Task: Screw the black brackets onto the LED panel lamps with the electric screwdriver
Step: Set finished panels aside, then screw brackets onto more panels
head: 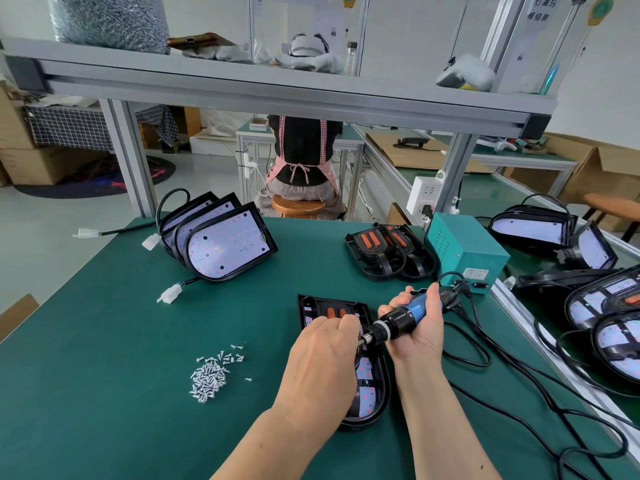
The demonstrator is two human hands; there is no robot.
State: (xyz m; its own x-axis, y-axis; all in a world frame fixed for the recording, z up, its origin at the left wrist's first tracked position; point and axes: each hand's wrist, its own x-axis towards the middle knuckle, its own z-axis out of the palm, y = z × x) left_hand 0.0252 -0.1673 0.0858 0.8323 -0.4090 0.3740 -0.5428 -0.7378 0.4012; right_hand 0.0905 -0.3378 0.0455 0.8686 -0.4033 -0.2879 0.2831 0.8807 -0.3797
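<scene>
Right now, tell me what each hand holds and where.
Right hand grips the screwdriver by its blue body. Left hand curls at its tip; hold cannot be told.

The lower left of the green counter (pixel 104 393) offers wide passage, broken only by a screw pile (pixel 209 378). At upper left, leaning LED panel lamps (pixel 227 245) and their white connectors (pixel 169 293) block the way. Stacked black brackets (pixel 388 256) and a teal power box (pixel 467 252) crowd centre right. Black cables (pixel 512 407) loop across the lower right, and more lamps (pixel 609 317) line the right edge.

Matt green mat (pixel 104 393); shiny metal screws (pixel 209 377); glossy black plastic lamp housing (pixel 375 386).
</scene>
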